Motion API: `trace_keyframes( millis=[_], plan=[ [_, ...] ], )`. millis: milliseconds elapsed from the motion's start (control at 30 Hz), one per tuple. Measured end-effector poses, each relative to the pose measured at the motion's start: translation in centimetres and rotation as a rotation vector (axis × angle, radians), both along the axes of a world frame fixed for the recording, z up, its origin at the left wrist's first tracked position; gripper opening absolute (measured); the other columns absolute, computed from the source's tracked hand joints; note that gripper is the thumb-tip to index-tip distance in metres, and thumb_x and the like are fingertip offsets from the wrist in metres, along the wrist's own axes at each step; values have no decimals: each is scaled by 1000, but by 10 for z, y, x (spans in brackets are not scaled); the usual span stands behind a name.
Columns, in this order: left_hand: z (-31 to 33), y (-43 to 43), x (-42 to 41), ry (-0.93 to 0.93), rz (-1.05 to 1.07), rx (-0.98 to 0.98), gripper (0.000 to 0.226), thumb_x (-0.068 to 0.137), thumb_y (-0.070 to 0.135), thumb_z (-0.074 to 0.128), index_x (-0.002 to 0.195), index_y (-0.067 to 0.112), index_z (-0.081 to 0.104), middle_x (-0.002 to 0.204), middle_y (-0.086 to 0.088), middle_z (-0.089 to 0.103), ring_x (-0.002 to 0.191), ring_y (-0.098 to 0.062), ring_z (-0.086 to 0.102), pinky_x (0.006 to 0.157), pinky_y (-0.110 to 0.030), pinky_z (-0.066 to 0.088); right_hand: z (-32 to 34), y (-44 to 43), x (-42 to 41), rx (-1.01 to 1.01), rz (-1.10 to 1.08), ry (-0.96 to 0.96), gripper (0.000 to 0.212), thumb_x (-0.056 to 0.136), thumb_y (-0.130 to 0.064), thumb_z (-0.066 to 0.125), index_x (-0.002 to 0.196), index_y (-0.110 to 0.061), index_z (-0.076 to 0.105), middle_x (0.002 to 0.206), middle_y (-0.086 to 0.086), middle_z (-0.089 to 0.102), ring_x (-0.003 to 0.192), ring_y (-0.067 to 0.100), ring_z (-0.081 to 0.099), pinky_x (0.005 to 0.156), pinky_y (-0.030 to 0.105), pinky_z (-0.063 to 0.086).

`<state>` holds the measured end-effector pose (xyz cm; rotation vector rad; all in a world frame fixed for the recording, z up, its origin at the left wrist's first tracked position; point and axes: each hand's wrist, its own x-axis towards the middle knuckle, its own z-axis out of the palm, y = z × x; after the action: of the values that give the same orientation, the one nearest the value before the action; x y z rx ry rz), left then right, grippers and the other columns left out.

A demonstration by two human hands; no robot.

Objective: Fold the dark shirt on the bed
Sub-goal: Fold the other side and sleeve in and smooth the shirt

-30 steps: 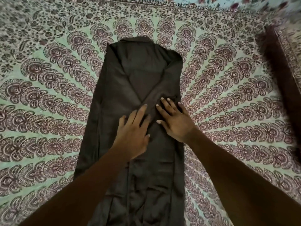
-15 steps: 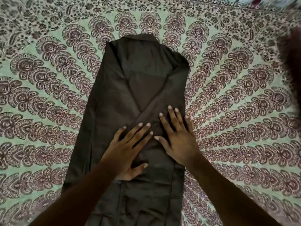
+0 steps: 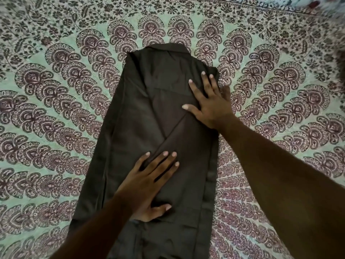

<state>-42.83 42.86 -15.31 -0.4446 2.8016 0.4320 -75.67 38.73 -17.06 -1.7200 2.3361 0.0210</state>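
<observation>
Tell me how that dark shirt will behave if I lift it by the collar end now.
The dark shirt will probably go floppy: it lies thin and flat on the bedspread. Its folded-in sides look likely to fall open, since only the left hand and right hand press them flat. It seems light.

A printed bedspread (image 3: 56,113) fills nearly the whole view, pale green with maroon paisley fans arcing outward and a dense dark floral band along the far side. Light is soft and even. The far right corner blurs out.
</observation>
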Motion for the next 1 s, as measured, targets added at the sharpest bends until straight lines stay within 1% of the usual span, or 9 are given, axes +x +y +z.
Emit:
trace_keyframes(
  millis=[167,267,367,567,633,700,767,867,1000],
  plan=[
    [0,-2,1,-4,1,27,114,79,77,53,167,18,11,176,-4,-1,162,-23,3,125,-61,17,10,-24,-6,-74,-17,-69,84,95,-81,15,167,-37,8,176,3,-2,162,29,-4,127,63,4],
    [-1,-2,1,-13,2,36,115,79,77,53,167,19,9,176,-3,-2,162,-23,2,125,-61,17,10,-8,10,-205,-201,-82,81,103,-71,28,168,-26,8,176,7,2,162,31,-2,126,60,2],
    [-2,-2,1,-11,-7,25,114,79,78,52,167,18,9,176,-4,-1,162,-23,3,126,-60,15,0,-12,6,-87,-315,-101,89,102,-73,26,168,-17,3,176,10,-3,162,32,-7,127,63,1],
    [-3,-2,0,8,4,29,115,77,77,55,167,18,14,176,-3,2,162,-23,6,125,-60,17,8,-66,-30,40,-255,-148,87,102,-75,17,168,-20,2,175,6,-12,161,31,-15,125,62,-8],
    [-1,-3,0,6,6,38,115,77,77,55,167,18,14,176,-3,3,162,-23,6,124,-60,19,13,-59,-26,-85,-297,-182,82,105,-69,22,167,-17,11,176,10,-2,162,32,-5,126,59,0],
    [0,-3,0,-5,9,38,115,77,78,54,167,18,14,176,-3,3,162,-23,5,123,-60,19,14,-40,-17,-293,-434,-188,74,107,-61,34,161,-11,32,170,19,24,158,37,21,124,55,23],
    [-1,-2,0,-21,8,32,115,77,78,53,167,18,13,176,-3,1,162,-23,4,124,-61,18,15,-27,-12,-416,-583,-188,62,104,-50,49,147,-6,49,150,21,51,138,37,50,106,49,48],
    [-3,-2,1,-15,8,16,114,78,78,51,167,18,14,176,-3,2,162,-23,5,124,-62,18,19,-35,-23,-384,-641,-159,41,96,-35,66,125,-7,62,124,15,66,117,32,62,91,41,50],
    [-4,-1,1,-13,0,-21,114,78,78,51,167,17,14,176,-4,1,162,-23,4,125,-62,17,19,-59,-38,-463,-693,-380,17,88,-17,79,100,-8,71,103,9,74,94,21,70,90,36,57]
  ],
)
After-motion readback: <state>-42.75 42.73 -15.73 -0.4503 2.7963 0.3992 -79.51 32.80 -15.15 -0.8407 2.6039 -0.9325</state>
